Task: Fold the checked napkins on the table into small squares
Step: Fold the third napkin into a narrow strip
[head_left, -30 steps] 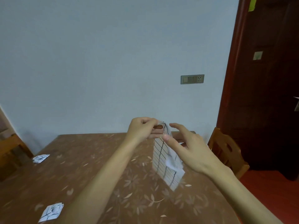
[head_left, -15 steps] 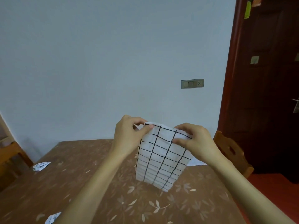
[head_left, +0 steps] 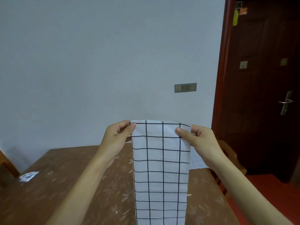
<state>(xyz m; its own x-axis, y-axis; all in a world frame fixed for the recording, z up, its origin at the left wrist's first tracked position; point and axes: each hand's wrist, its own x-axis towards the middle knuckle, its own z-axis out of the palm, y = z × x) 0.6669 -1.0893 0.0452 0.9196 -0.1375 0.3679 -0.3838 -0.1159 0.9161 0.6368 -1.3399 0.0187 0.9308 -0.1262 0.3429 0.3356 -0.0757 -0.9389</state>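
Observation:
A white napkin with a black grid [head_left: 159, 168] hangs in the air above the brown table [head_left: 68, 181], folded into a long strip that runs down past the bottom edge of the view. My left hand [head_left: 118, 135] pinches its top left corner between thumb and fingers. My right hand [head_left: 199, 138] pinches the top right corner the same way. A small folded checked napkin [head_left: 29, 176] lies near the table's far left edge.
A wooden chair [head_left: 230, 159] stands at the table's right side, partly hidden by my right arm. Another chair [head_left: 6, 169] shows at the far left. A dark red door [head_left: 263, 88] is on the right, and a switch plate [head_left: 185, 87] on the wall.
My hands have drawn apart and risen, spreading the napkin from a narrow bunched strip to a flat, wide strip facing me. The view has tilted up, hiding the near folded napkin.

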